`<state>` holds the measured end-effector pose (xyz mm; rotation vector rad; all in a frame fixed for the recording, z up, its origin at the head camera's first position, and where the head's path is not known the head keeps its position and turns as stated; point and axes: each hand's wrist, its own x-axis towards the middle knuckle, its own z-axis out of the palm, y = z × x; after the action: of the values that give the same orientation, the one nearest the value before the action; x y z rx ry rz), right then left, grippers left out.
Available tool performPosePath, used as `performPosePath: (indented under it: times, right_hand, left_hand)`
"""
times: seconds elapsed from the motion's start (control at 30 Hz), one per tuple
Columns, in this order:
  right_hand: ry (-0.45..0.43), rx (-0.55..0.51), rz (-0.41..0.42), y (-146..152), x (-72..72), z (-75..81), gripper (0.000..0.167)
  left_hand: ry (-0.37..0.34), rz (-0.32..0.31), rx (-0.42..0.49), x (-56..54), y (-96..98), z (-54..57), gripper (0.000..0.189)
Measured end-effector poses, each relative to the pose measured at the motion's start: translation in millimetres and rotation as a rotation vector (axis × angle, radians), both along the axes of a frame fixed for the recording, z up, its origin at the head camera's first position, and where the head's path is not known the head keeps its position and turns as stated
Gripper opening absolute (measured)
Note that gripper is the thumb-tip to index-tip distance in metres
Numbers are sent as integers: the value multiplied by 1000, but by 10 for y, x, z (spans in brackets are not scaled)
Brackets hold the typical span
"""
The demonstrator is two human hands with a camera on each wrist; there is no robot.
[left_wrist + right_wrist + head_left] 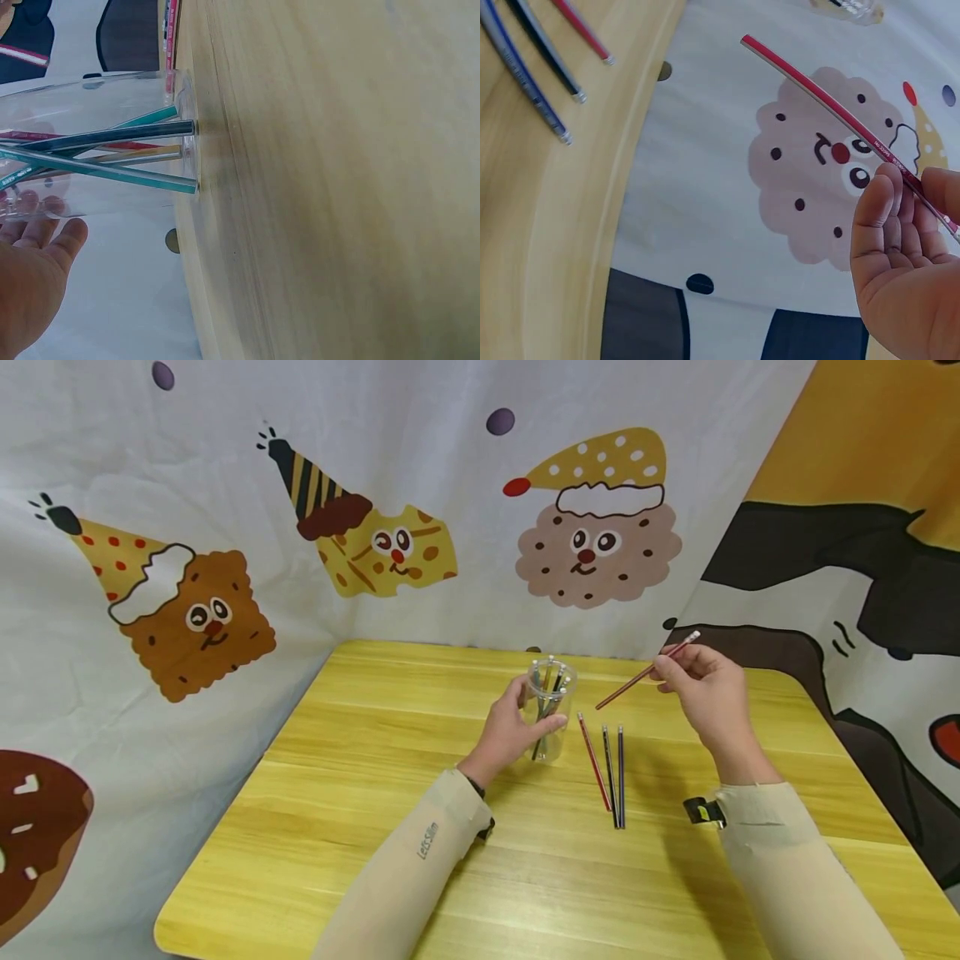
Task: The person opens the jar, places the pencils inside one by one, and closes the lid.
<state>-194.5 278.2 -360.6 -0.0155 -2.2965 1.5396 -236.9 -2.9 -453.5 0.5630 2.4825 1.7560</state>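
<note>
A clear plastic cup (553, 739) stands upright on the table with several pencils (127, 161) leaning inside it. My left hand (513, 727) grips the cup from its left side, thumb across the front. Up off the table, my right hand (708, 693) pinches a red pencil (637, 684) near its eraser end; the other end slants down toward the cup. In the right wrist view the red pencil (817, 94) shows white lettering along its side. Between the hands lie a red pencil (594, 764), a black pencil (611, 777) and a blue pencil (621, 777), roughly side by side.
The yellow wood-grain table (337, 827) reaches back to a white curtain (420, 435) printed with cartoon biscuits and cheese. A black strap with a small device (705, 811) sits at my right wrist.
</note>
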Motion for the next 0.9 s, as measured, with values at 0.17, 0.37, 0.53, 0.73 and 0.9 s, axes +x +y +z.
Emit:
performPosePath:
  times: [0.17,0.37,0.53,0.73,0.9]
  right_hand:
    - [21,-89,28,-52,8,65,32]
    - [66,-129,37,-137,22,156,31]
    - [68,-129,34,-187,54,232,31]
    - [98,-134,31,-218,81,300,29]
    - [113,-152,45,-235,96,332,27]
  left_hand:
    - [0,2,-4,-4,-3,-9,91]
    - [-1,1,5,-3,-2,-6,91]
    - [-2,1,8,-4,1,-3,91]
    - [-4,-2,15,-8,-2,-4,91]
    - [-3,-7,21,-7,-8,-2,92]
